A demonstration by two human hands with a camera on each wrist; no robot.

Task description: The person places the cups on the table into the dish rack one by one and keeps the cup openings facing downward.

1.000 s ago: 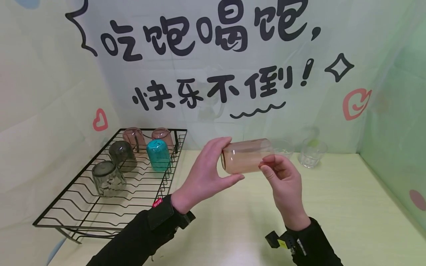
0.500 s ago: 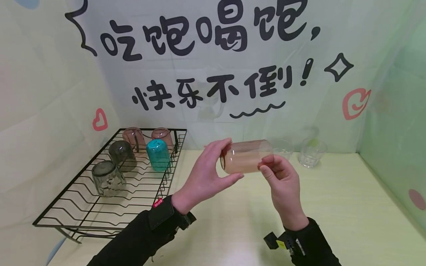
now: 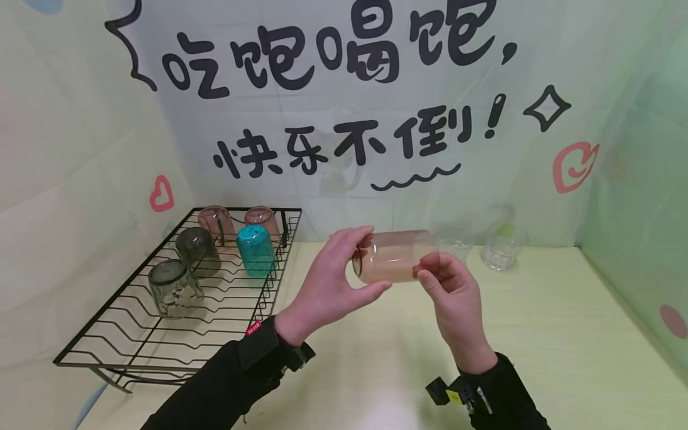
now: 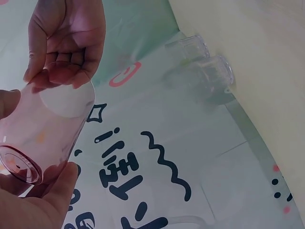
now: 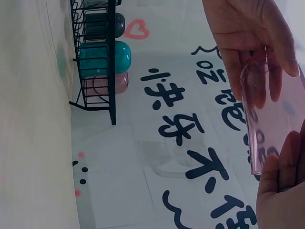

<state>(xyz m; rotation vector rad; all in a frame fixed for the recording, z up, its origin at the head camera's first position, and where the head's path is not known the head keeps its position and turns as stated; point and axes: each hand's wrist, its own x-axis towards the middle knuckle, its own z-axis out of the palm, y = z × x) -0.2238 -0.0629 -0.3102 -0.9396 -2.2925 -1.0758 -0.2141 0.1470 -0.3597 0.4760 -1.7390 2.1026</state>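
A clear pinkish drinking glass (image 3: pixel 395 254) lies sideways in the air between both hands, its thick base toward the left. My left hand (image 3: pixel 333 278) grips the base end, thumb below and fingers above. At the mouth end, my right hand (image 3: pixel 457 307) pinches the rim between thumb and fingers. In the left wrist view, the pink glass (image 4: pixel 47 124) shows its round base near the left thumb, with the right hand (image 4: pixel 69 38) at the rim. The right wrist view shows the glass (image 5: pixel 276 114) with fingers of both hands on it.
A black wire rack (image 3: pixel 134 340) stands at the left, bearing several upside-down glasses, among them a turquoise glass (image 3: pixel 255 251) and a grey glass (image 3: pixel 174 289). Two clear glasses, one a clear tumbler (image 3: pixel 504 248), stand at the back right against the printed backdrop (image 3: pixel 333 197).
The pink glass has turned slightly, so it lies more level, and has shifted a little left. My right hand has moved slightly left with it; both grips stay the same.
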